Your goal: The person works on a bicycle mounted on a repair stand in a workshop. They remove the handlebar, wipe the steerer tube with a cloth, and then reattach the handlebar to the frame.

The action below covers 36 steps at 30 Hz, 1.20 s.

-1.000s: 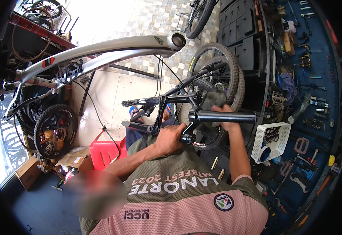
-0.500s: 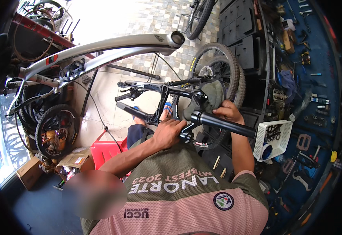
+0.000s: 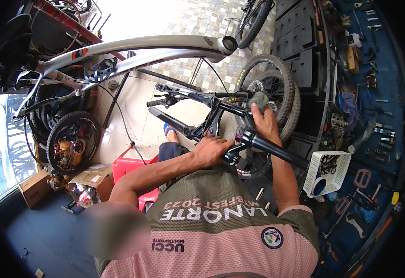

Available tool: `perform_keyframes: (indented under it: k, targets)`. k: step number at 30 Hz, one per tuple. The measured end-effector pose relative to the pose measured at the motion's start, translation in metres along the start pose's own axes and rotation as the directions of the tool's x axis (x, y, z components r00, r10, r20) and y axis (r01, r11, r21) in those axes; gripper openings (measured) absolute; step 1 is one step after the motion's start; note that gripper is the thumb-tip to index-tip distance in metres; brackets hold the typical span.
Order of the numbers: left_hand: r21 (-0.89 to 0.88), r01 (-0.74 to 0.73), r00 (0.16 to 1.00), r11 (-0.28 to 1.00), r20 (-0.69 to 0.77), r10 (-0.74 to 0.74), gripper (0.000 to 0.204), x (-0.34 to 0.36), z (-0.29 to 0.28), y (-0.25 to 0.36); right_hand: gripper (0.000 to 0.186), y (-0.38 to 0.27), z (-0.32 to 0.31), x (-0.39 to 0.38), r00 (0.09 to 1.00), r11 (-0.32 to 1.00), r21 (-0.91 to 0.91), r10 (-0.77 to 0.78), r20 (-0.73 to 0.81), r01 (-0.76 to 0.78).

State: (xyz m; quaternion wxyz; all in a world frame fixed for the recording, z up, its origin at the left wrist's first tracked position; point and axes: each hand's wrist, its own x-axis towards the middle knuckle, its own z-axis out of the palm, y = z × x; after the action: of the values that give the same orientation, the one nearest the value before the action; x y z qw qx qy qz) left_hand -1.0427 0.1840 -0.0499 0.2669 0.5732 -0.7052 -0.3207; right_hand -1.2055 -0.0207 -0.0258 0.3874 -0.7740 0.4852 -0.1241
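A black bicycle suspension fork [image 3: 172, 121] lies across in front of me, its thick steerer tube [image 3: 279, 150] pointing right. My left hand [image 3: 214, 151] is closed around the near side of the fork, close to its crown. My right hand [image 3: 266, 121] is closed on a bunched grey-green rag [image 3: 258, 98] and holds it by the far fork leg, beyond the crown. The fingers of my left hand are partly hidden behind its back. Part of the far leg is covered by the rag and my right hand.
A silver bike frame [image 3: 142, 45] hangs at the far left. Wheels [image 3: 283, 83] lean by black drawers at the right. A white basket [image 3: 327, 173] of small parts stands beside a tool board [image 3: 381, 97]. A red stool [image 3: 133, 171] and a cardboard box [image 3: 93, 178] are at left.
My right hand has moved the rag away from the crown to the far leg, and the rag is now more bunched. My left hand stays on the fork. The view has shifted slightly.
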Motion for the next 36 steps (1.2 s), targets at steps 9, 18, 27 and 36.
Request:
perform_keyframes:
  k: [9,18,27,36]
  targets:
    - [0.007,0.036,0.998,0.999,0.051,-0.037,0.043,0.025,-0.038,0.006,0.066,0.012,0.012,0.0,0.854,0.839,0.437,0.458,-0.247,-0.324]
    - [-0.097,0.232,0.971,0.968,-0.037,-0.237,0.056,0.074,-0.071,0.03,0.039,0.098,0.078,-0.053,0.953,0.154,0.945,0.14,0.268,-0.289]
    - [-0.066,0.232,0.971,0.971,-0.044,-0.235,0.054,0.09,-0.048,0.059,0.051,0.077,0.153,-0.046,0.918,-0.072,0.969,0.311,0.247,-0.236]
    - [-0.174,0.204,0.926,0.963,-0.286,-0.248,0.044,0.09,-0.064,0.053,0.051,0.117,0.12,-0.073,0.84,-0.13,0.911,0.354,0.412,-0.392]
